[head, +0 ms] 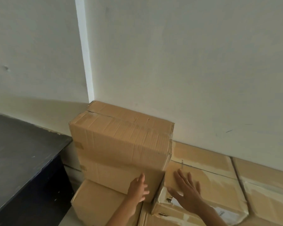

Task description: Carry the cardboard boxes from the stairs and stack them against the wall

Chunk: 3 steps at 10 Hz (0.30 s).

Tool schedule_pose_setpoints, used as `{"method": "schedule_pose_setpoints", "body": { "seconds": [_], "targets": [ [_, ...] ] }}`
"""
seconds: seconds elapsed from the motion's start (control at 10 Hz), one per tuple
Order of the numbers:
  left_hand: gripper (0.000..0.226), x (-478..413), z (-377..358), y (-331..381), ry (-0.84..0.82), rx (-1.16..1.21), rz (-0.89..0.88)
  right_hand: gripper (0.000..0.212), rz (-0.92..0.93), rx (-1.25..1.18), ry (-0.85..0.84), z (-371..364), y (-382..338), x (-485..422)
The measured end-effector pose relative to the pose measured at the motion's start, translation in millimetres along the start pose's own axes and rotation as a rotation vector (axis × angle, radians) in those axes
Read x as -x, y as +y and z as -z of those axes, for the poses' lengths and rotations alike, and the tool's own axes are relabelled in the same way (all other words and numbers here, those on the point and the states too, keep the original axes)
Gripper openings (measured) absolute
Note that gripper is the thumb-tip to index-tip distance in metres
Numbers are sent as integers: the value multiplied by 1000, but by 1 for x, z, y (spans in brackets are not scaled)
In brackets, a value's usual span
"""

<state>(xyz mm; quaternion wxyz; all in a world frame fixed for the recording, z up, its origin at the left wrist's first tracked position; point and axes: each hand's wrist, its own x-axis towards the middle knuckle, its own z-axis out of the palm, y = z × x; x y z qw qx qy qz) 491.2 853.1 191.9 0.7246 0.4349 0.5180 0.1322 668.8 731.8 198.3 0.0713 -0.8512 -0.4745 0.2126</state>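
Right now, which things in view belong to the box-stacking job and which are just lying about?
Job:
- tall cardboard box, left hand flat against its front
- box beneath it
- low boxes on the right, right hand open over them
- wall behind the stack

Just there:
- black table on the left

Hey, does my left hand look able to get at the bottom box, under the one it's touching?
Probably yes. The left hand rests open on the front of the upper box, just above the bottom box, whose top is bare, with nothing between.
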Motion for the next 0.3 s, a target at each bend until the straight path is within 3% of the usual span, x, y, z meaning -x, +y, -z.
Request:
{"method": "schedule_pose_setpoints", "body": {
  "seconds": [0.2, 0.3],
  "targets": [
    [19, 54, -17, -19, 59, -153, -125, 132, 128, -17, -2, -1, 8, 42],
    [14, 89, -16, -34, 107, -231, -192, 126, 187, 20, -37, -3, 18, 79]
  ]
}}
